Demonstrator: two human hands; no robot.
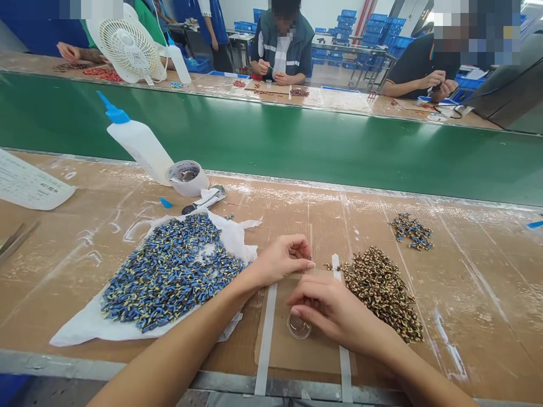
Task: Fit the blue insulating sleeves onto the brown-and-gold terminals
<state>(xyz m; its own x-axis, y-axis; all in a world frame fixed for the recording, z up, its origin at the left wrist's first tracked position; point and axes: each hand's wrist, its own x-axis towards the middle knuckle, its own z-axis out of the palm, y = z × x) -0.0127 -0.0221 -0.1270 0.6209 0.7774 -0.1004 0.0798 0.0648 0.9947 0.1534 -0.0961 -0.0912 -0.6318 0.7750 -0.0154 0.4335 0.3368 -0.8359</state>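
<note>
My left hand [282, 261] is closed in a pinch above the taped cardboard sheet [305, 356]; what its fingertips hold is too small to name. Just below and to the right, my right hand [324, 308] has its fingers curled together over a small clear round cup [299, 327]. Anything between those fingertips is hidden. A large heap of small blue, yellow and dark pieces [165, 271] lies on a white cloth [80, 328] left of my hands. To their right is a pile of small brown, black and cream pieces [382, 294].
Beyond the cloth are a white squeeze bottle [139, 147], a tape roll [193, 180] and a crumpled tube [210, 198]. A smaller blue cluster [411, 230] lies at right. Past the green strip [271, 133], a fan [127, 45] stands and several people work.
</note>
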